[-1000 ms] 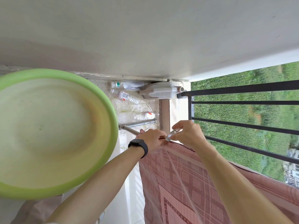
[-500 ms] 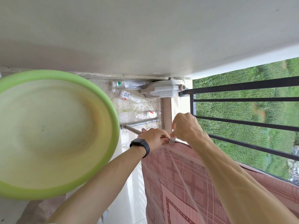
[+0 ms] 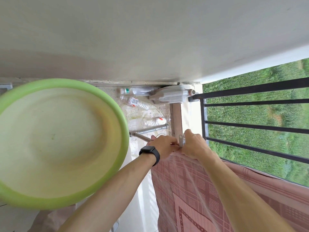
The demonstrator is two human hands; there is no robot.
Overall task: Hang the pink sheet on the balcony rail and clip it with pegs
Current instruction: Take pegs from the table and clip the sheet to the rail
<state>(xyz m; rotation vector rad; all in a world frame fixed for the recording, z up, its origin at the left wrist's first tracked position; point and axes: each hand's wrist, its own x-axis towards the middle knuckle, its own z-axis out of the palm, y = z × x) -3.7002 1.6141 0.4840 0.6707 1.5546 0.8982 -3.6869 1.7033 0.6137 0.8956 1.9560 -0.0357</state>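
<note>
We stand on a narrow balcony with a pale wall [image 3: 150,39] ahead, a black balcony rail [image 3: 250,129] to our right over grass, and empty plastic bottles [image 3: 138,102] and metal pipes [image 3: 150,129] on the floor at the far end. The pink sheet [image 3: 200,190] hangs over the rail's near end; at its corner our left hand [image 3: 163,147] pinches the cloth, fingers together, while our right hand [image 3: 194,144] clamps a silvery peg [image 3: 181,139] upright on the edge. A green basin [image 3: 117,113] crowds the left, leaving a slim strip of floor between it and the sheet.

Top rail under pink sheet [image 3: 192,178] hidden, peg [image 3: 181,140] lower end seemingly behind fingers [image 3: 187,144], green basin [image 3: 66,144] cut off left
</note>
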